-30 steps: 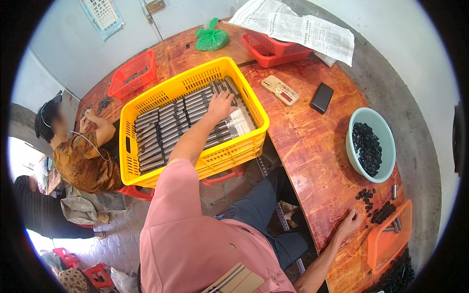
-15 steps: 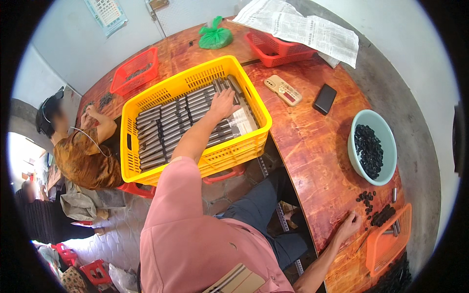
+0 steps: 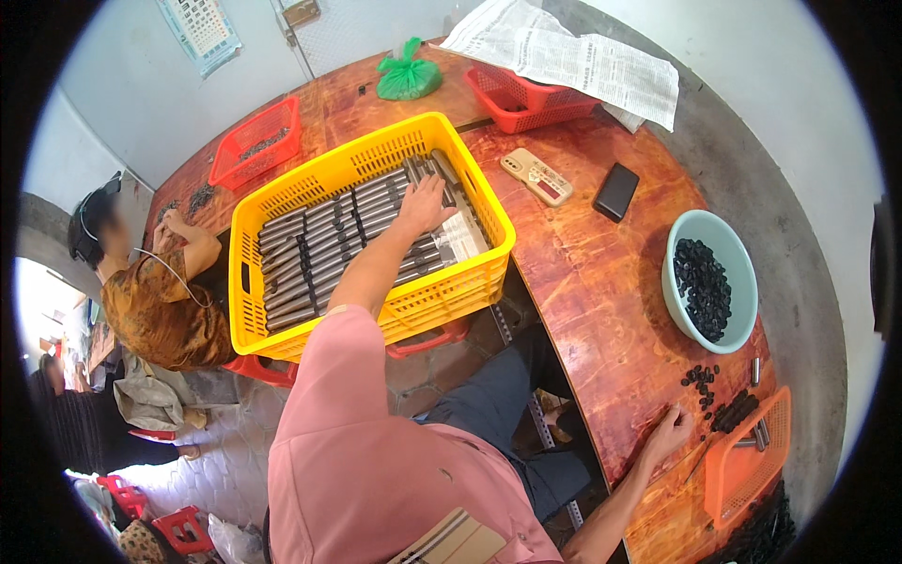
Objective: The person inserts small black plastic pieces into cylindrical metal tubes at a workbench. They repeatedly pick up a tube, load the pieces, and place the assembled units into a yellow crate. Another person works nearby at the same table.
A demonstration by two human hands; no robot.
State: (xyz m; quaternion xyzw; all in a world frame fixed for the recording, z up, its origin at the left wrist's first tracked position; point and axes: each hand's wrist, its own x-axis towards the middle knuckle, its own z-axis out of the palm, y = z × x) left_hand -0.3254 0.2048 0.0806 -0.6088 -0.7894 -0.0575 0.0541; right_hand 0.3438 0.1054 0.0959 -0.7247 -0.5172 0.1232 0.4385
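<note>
My left hand (image 3: 427, 206) reaches into a yellow plastic crate (image 3: 381, 329), its fingers stretched out over the upper right end of the metal rods inside. Grey metal rods (image 3: 329, 246) lie in rows there, with black fittings (image 3: 303, 256) along them. Beside my left hand is a piece of printed paper (image 3: 460, 235) on the rods. My right hand (image 3: 671, 432) rests on the wooden table with fingers curled together; whether anything is in them is hidden. Close to it lie loose black rings (image 3: 700, 381) and a cluster of black pieces (image 3: 735, 412).
A pale blue basin (image 3: 748, 273) holds many black pieces. An orange basket (image 3: 749, 479) stands tilted near short metal rods (image 3: 756, 434). Farther off are a phone (image 3: 537, 177), a black wallet-like object (image 3: 616, 192), red baskets (image 3: 526, 120) under newspaper and a green bag (image 3: 409, 80). A co-worker (image 3: 160, 291) sits at left.
The whole view has shifted slightly. My left hand stays over the rods with a small change of finger position. My right hand remains in the same place on the table.
</note>
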